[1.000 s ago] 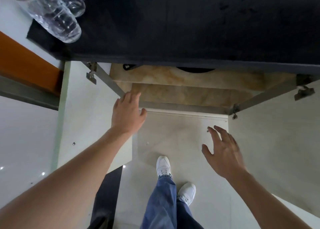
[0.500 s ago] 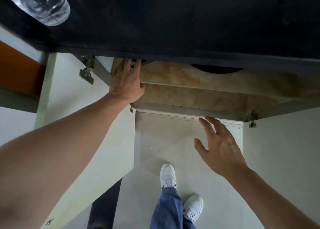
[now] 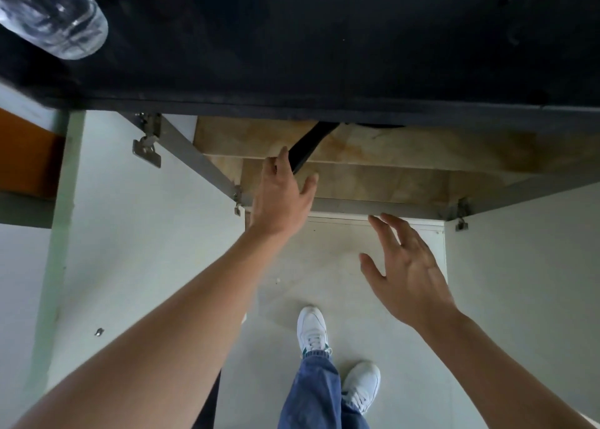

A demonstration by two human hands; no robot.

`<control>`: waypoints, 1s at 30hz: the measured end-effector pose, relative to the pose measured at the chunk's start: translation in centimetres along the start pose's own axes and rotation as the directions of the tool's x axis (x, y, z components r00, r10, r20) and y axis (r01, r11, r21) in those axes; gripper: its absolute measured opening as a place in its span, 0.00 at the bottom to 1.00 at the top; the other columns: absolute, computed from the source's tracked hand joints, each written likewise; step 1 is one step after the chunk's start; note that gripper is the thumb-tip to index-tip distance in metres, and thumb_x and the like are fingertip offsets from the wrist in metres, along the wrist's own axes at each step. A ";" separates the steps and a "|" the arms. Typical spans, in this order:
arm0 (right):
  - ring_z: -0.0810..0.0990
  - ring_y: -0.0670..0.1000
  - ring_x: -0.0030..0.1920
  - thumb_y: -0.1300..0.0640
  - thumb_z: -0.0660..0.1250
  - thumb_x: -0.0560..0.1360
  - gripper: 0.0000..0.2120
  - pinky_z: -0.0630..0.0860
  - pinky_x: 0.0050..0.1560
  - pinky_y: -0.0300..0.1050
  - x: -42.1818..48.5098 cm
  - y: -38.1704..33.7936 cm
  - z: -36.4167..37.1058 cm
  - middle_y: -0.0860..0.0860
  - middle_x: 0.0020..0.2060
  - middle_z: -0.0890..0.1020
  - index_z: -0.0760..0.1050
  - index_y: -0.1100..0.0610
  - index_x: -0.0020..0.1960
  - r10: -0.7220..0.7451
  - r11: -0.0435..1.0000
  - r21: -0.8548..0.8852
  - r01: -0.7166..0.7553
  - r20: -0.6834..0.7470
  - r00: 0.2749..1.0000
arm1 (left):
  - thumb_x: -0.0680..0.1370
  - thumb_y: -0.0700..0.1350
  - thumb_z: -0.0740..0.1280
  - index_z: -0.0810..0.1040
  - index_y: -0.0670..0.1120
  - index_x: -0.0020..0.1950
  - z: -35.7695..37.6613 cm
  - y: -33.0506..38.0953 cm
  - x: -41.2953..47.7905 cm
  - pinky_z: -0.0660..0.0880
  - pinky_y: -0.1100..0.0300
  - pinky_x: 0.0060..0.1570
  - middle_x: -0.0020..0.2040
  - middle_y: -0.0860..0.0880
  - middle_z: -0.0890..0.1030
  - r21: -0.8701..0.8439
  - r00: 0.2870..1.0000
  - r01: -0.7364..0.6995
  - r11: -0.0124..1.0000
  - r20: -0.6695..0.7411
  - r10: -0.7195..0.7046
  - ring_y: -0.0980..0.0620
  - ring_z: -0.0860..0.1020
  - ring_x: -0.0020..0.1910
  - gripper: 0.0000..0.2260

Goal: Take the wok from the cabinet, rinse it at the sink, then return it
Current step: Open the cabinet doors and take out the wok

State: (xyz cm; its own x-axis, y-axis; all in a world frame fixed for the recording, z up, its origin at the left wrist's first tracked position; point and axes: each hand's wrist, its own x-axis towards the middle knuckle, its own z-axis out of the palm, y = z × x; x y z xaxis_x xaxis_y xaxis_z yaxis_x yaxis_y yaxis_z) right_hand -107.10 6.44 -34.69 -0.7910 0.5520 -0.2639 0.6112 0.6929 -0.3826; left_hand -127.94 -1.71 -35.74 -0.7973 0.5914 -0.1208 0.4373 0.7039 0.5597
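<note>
The wok is mostly hidden under the black countertop (image 3: 324,39). Only its long black handle (image 3: 310,144) and a dark sliver of its body (image 3: 380,125) show on the marbled upper shelf (image 3: 422,156) of the open cabinet. My left hand (image 3: 281,201) reaches into the cabinet and grips the near end of the handle, with the thumb sticking out to the right. In front of the cabinet's lower frame rail my right hand (image 3: 409,269) hovers, fingers spread, holding nothing.
Both cabinet doors stand swung out, the left door (image 3: 130,234) and the right door (image 3: 519,266) flanking me. Clear plastic bottles (image 3: 55,16) lie on the countertop at the top left. My feet in white shoes (image 3: 311,328) stand on the pale floor below.
My left hand has shifted right inside the cabinet and taken hold of the black handle, which now angles out into view. My right hand has stayed spread in front of the cabinet.
</note>
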 end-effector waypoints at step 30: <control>0.86 0.58 0.46 0.54 0.72 0.77 0.14 0.83 0.47 0.49 10.2 -2.6 1.4 0.58 0.46 0.85 0.78 0.65 0.55 0.247 0.139 0.865 -0.483 0.442 0.862 | 0.81 0.44 0.64 0.74 0.38 0.55 3.5 3.2 -7.0 0.75 0.62 0.26 0.37 0.46 0.77 -0.648 0.729 0.681 0.341 0.645 -0.230 0.52 0.77 0.25 0.09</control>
State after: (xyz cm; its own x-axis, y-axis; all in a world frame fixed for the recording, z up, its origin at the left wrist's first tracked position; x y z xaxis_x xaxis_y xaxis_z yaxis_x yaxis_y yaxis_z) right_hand -116.77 9.64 -37.65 -0.5434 0.4425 -0.7134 0.4426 -0.5710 -0.6914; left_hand -119.53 -2.19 -35.93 -0.4128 0.5231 -0.7456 -0.6635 0.3881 0.6396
